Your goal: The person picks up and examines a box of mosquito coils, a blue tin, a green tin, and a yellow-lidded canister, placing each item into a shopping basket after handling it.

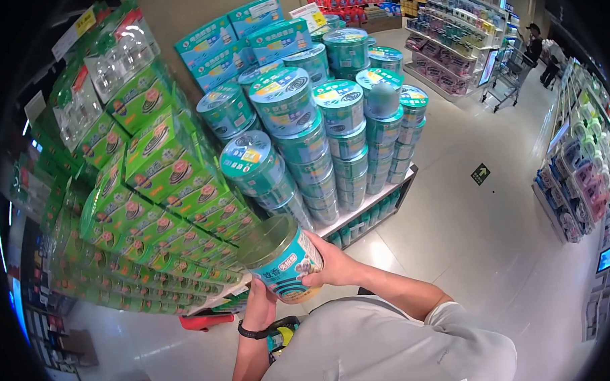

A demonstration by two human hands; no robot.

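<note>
— Holding is done with both hands: a round tin (pixel 282 258) is gripped low in the middle of the view, close to the chest, in front of the shelf (pixel 369 205).

— What is printed on it?

— A teal label with a dark coil drawing and Chinese characters in a yellow-and-red patch; the characters are too small to be read. No brand can be made out. The lid is a dull olive-gold.

— How are the hands placed?

— The right hand (pixel 331 263) is closed round the tin's side from the right, thumb across the label, the forearm bent in from the lower right. The left hand (pixel 260 301) is closed on the tin from below, fingers under its base, the wrist upright; a black band (pixel 253 332) is worn on that wrist.

— How many tins are stacked?

— About a dozen teal lids can be counted on top of the stacked tins (pixel 329 116); the columns below cannot be counted exactly. Blue boxes (pixel 236 38) are piled behind them, roughly five in sight.

— And to the left?

— Green boxes (pixel 163 168) with the same coil picture are stacked in leaning rows, too many to be counted. A person (pixel 533 43) and a cart (pixel 506 83) are seen far down the aisle.
</note>
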